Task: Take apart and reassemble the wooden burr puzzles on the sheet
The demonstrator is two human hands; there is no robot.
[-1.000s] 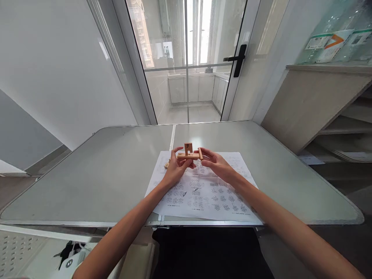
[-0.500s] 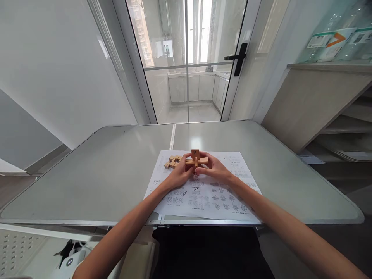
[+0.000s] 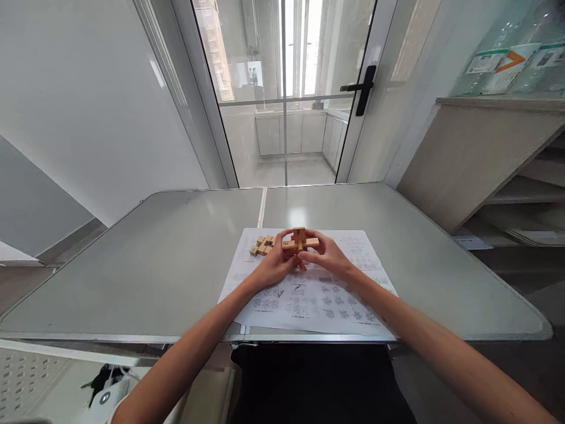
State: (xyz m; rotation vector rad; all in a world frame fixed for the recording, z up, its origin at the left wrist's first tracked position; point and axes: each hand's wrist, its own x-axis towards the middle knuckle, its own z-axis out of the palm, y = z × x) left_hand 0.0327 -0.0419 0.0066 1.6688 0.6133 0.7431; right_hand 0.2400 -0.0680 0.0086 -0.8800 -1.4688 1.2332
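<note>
Left hand (image 3: 274,265) and right hand (image 3: 331,259) both grasp the wooden-block assembly (image 3: 299,235) above the printed sheet (image 3: 315,294), long axis 9-to-3, at 2 o'clock from left, 10 from right, neither nearer.

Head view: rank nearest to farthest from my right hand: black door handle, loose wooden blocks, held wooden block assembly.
1. Wooden block assembly: touching the right hand, on its left.
2. Loose wooden blocks: farther left, on the printed sheet.
3. Black door handle: ahead, beyond the table.
</note>
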